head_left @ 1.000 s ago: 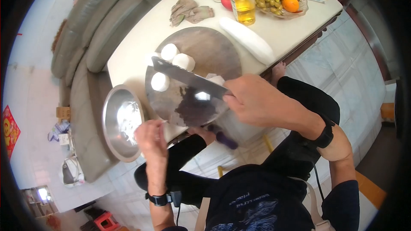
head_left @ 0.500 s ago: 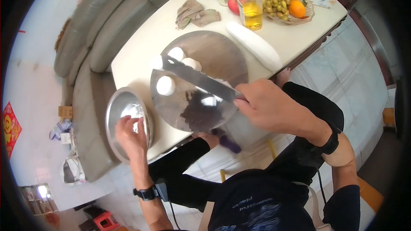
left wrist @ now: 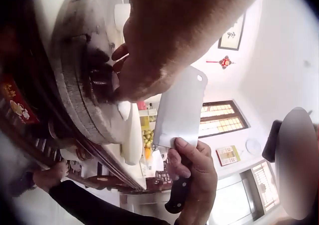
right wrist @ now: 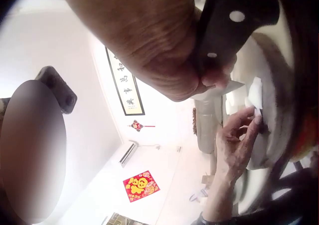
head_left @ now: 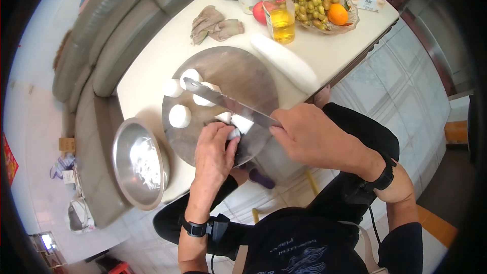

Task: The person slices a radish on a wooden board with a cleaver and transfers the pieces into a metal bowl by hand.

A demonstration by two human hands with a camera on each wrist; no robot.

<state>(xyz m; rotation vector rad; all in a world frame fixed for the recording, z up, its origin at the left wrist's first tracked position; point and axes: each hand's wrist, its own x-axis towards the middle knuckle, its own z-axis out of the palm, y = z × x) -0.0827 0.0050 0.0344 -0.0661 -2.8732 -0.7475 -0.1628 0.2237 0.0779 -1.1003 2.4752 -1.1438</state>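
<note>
My right hand (head_left: 309, 132) grips a cleaver (left wrist: 177, 110) by its black handle (right wrist: 237, 20). The blade is raised above the round wooden cutting board (head_left: 238, 68). At the board's near side, my left hand (head_left: 213, 152) pinches a small piece of white radish (head_left: 234, 133) between thumb and fingers. Cut radish wedges (head_left: 242, 123) lie just beyond those fingertips. Several thick radish rounds, one of them a separate round (head_left: 180, 116), sit on the board's left part, and the blade overlaps some in the head view. A dark wet patch on the board is mostly covered by the left hand.
A steel bowl (head_left: 123, 165) stands left of the board at the table edge. A whole peeled radish (head_left: 284, 63) lies to the right. Farther back are a crumpled cloth (head_left: 215, 24), an oil bottle (head_left: 281, 25) and a glass fruit bowl (head_left: 350, 24).
My left hand went from beside the bowl to over it, then came right to the board, where it now pinches a radish piece. The right hand keeps the cleaver raised, with little movement.
</note>
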